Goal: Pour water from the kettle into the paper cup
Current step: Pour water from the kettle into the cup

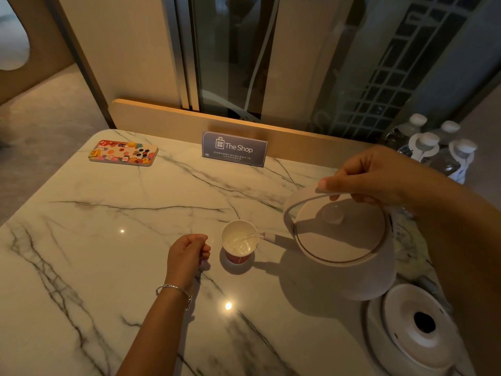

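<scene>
A white kettle [342,240] hangs tilted to the left above the marble table [108,213], its thin spout over the rim of a small paper cup [239,241]. The cup is red outside, white inside, and stands upright; a stream of water runs from the spout into it. My right hand [371,175] grips the kettle's arched handle from above. My left hand [188,253] rests on the table just left of the cup, fingers curled, not touching it. A silver bracelet sits on that wrist.
The kettle's round white base [414,325] sits at the near right corner. Several water bottles [433,147] stand at the back right. A blue "The Shop" sign [234,149] leans against the wooden back rail. A colourful phone [123,153] lies at the far left.
</scene>
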